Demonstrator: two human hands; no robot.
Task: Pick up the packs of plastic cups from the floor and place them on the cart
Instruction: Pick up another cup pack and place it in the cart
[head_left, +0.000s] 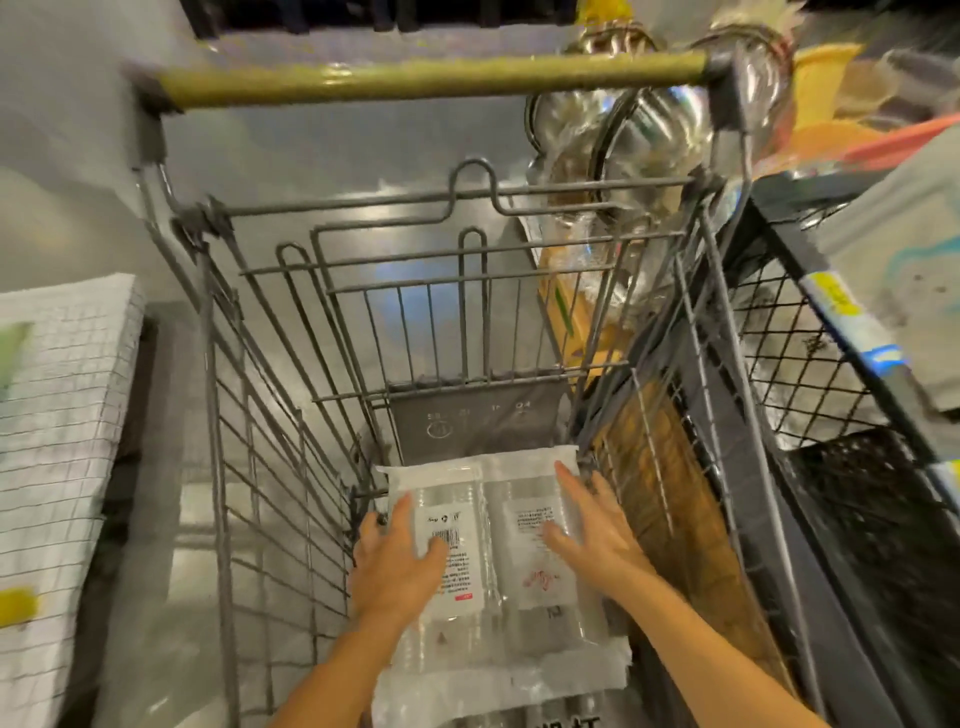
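Clear, crinkly film is wrapping the packs of plastic cups (493, 618), which are lying side by side on the bottom of the cart (270, 415), in the lower centre of the frame, with their far ends reaching toward the grey seat flap (467, 421). We are laying our left hand (397, 556) on the left pack (467, 519), fingers spread toward its outer edge and thumb resting on the label, gripping nothing. Our right hand (592, 530) is lying flat on the right pack (524, 566), fingers straight and loosely apart, close to the wire side at the right of the frame. We are judging these packs to be light and somewhat stiff along their length, since the stacked cups are giving them shape, but the film is looking slick and the cups inside are likely crushing easily. So we are favouring a hold around the middle of each pack, palm wrapping the stack, and not a pinch on the loose film at the ends, which could be tearing or slipping.
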